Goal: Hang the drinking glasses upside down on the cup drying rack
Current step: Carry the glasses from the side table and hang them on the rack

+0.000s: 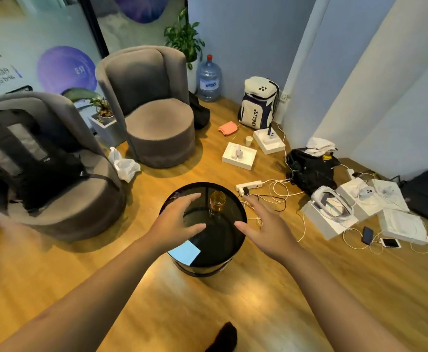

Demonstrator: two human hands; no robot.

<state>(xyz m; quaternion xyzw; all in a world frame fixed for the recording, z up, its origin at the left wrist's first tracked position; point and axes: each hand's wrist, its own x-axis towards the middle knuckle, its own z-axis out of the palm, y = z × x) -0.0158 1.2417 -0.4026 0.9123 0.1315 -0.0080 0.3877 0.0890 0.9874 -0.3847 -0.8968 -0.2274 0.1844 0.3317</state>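
A clear drinking glass (217,200) with an amber tint stands upright on the far side of a round black table (223,240). My left hand (177,219) hovers over the table's left part, fingers spread, holding nothing. My right hand (261,224) hovers at the table's right edge, fingers apart and empty. The glass sits between the two hands, a little beyond their fingertips. No cup drying rack is in view.
A light blue reflection (185,251) shows on the table's near side. Two grey armchairs (154,118) (55,174) stand to the left, one with a black backpack (30,161). White boxes (239,156), a power strip (249,185), cables, phones and bags litter the wooden floor at right.
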